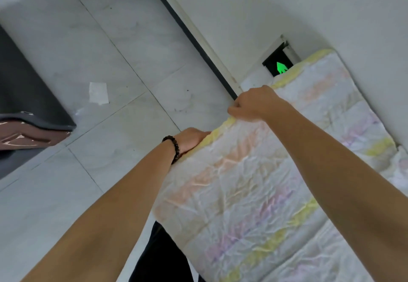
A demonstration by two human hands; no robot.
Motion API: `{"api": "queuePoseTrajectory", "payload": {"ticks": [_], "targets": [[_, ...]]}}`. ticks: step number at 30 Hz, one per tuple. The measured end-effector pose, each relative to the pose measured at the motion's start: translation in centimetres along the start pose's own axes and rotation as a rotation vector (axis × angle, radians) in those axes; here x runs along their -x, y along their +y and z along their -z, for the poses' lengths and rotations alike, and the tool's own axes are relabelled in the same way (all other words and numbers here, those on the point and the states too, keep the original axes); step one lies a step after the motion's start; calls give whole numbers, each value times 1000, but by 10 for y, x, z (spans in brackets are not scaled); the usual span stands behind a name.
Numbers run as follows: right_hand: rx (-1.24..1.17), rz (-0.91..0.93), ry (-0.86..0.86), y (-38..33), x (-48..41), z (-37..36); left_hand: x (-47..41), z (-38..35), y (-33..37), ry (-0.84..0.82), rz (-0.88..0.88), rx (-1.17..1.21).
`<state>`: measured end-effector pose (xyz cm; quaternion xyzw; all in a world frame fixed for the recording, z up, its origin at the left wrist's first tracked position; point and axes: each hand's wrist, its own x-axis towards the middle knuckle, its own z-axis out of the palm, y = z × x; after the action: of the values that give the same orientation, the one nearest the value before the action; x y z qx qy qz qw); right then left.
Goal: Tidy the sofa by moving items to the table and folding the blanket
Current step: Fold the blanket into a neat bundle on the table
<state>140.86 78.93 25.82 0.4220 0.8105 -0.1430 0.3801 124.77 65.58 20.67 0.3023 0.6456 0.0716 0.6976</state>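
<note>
A crinkled white blanket [254, 189] with pale orange, pink and yellow stripes hangs spread in front of me, filling the right half of the view. My left hand [189, 138], with a dark bead bracelet on the wrist, grips the blanket's yellow top edge. My right hand [254, 105] pinches the same edge a little further right and higher. Both arms are stretched forward. The view is tilted, and the blanket hides whatever is behind it.
Grey tiled floor [99, 49] spreads to the left, with a white scrap of paper [98, 93] lying on it. A dark sofa edge [24, 96] with a brown item [31, 136] is at far left. A white wall carries a green arrow sign [280, 67].
</note>
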Motion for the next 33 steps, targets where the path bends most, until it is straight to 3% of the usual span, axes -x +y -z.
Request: {"api": "queuePoseTrajectory", "payload": {"ticks": [3, 6, 11, 17, 21, 24, 28, 33], "targets": [[14, 32, -34, 1, -17, 0, 9, 2, 9, 715, -297, -74], [-35, 72, -34, -6, -22, 8, 31, 7, 13, 931, -542, -281], [82, 82, 324, 16, -5, 29, 66, 1, 10, 1000, -681, -681], [349, -14, 575, 85, 56, 19, 100, -26, -20, 941, -515, -1043], [243, -118, 695, 109, 111, -16, 139, -47, -40, 908, -320, -1111], [87, -183, 817, 119, 150, -55, 171, -68, -57, 1053, -419, -1097], [-178, -365, 723, 120, 188, -131, 192, -127, -95, 1106, -481, -1126], [-443, -366, 519, 106, 206, -186, 180, -199, -130, 797, -428, -1229]]}}
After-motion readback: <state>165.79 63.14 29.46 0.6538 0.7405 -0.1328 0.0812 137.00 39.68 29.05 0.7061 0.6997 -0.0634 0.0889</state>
